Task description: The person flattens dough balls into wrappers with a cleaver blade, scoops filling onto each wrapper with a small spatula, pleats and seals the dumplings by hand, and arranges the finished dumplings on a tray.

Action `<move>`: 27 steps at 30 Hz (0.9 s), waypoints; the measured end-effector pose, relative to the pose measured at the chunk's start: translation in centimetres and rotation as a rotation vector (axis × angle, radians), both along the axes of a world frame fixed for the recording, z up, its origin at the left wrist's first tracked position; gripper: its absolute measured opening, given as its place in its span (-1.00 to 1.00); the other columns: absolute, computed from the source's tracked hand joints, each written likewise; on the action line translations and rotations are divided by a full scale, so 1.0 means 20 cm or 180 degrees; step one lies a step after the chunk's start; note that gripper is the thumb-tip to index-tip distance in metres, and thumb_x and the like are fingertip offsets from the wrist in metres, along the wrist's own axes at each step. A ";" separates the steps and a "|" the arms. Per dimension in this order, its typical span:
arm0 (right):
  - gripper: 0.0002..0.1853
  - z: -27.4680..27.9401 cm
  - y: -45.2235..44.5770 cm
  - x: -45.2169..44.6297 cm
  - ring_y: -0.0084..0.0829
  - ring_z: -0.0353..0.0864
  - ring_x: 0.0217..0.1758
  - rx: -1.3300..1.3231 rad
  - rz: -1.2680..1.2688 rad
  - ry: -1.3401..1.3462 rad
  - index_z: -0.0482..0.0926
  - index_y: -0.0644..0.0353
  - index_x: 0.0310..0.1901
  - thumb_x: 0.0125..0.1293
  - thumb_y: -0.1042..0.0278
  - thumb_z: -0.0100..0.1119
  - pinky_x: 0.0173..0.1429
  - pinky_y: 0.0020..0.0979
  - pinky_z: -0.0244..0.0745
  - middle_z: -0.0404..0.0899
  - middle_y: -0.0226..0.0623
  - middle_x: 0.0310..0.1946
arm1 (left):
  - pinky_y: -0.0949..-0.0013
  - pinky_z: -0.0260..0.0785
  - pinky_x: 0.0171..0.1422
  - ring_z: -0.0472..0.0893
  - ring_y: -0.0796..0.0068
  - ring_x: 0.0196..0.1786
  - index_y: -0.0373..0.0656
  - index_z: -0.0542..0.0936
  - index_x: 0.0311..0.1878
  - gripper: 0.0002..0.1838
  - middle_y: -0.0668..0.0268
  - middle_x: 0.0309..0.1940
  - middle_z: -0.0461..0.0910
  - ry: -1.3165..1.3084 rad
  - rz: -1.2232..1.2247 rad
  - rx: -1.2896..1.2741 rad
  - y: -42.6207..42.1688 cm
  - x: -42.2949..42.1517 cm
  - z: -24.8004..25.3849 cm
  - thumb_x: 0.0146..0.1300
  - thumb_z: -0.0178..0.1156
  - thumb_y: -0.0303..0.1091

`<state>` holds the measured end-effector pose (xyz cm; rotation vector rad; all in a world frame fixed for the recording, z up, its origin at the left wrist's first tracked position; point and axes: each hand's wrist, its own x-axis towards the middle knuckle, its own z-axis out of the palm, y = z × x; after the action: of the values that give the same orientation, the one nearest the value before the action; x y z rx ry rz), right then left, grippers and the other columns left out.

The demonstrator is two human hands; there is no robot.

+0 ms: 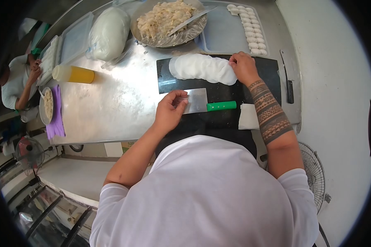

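Observation:
A row of overlapping thin white dough rounds (202, 69) lies across the upper part of the black board (272, 74). My right hand (244, 68) is at the right end of the row, its fingertips pinched on the edge of the last round. My left hand (172, 109) is over the left end of a wide steel blade (198, 100) with a green handle (221, 106). Its fingers are curled, and whether they hold anything is hard to make out. A folded white cloth (248, 116) sits at the board's lower right, beside my right forearm.
A bowl of filling (165, 18) with a long blade, a bag of dough (109, 33) and a tray with shaped white pieces (253, 31) stand behind. At left are a yellow bottle (74, 74) and another person (18, 82). A knife (289, 88) lies right.

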<state>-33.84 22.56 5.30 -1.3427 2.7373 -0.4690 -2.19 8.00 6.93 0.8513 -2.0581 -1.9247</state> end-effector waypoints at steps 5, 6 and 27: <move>-0.90 -0.03 0.01 -0.02 -0.13 0.62 0.10 -0.0348 -0.0110 -0.0458 0.73 0.03 -0.18 0.36 0.27 0.31 0.21 -0.02 0.44 0.68 -0.30 -0.16 | 0.43 0.53 0.15 0.69 0.56 -0.01 -0.26 0.60 0.19 -0.74 0.30 -0.01 0.74 -0.0170 -0.0070 -0.0039 0.01 0.04 -0.02 0.49 0.27 -0.46; -0.91 -0.04 0.01 -0.03 -0.13 0.62 0.09 -0.0297 -0.0047 -0.0348 0.73 0.03 -0.19 0.37 0.27 0.30 0.21 -0.02 0.44 0.68 -0.30 -0.16 | 0.43 0.53 0.15 0.69 0.56 -0.01 -0.26 0.61 0.19 -0.74 0.30 -0.01 0.74 -0.0170 -0.0079 -0.0030 0.01 0.04 -0.02 0.49 0.27 -0.46; -0.91 0.04 0.09 0.16 -0.21 0.62 -0.01 -0.0585 0.0226 0.0206 0.70 0.05 -0.17 0.42 0.30 0.25 0.21 -0.08 0.38 0.70 -0.38 -0.24 | 0.09 0.43 0.38 0.61 0.01 0.22 -0.11 0.71 0.15 -0.67 0.16 0.07 0.72 0.0744 -0.1356 -0.2749 -0.16 -0.90 -0.05 0.32 0.29 -0.40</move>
<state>-30.55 24.37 6.07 -1.5157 2.7438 -0.6989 -20.19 4.79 6.00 -0.0083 -2.6685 -0.9665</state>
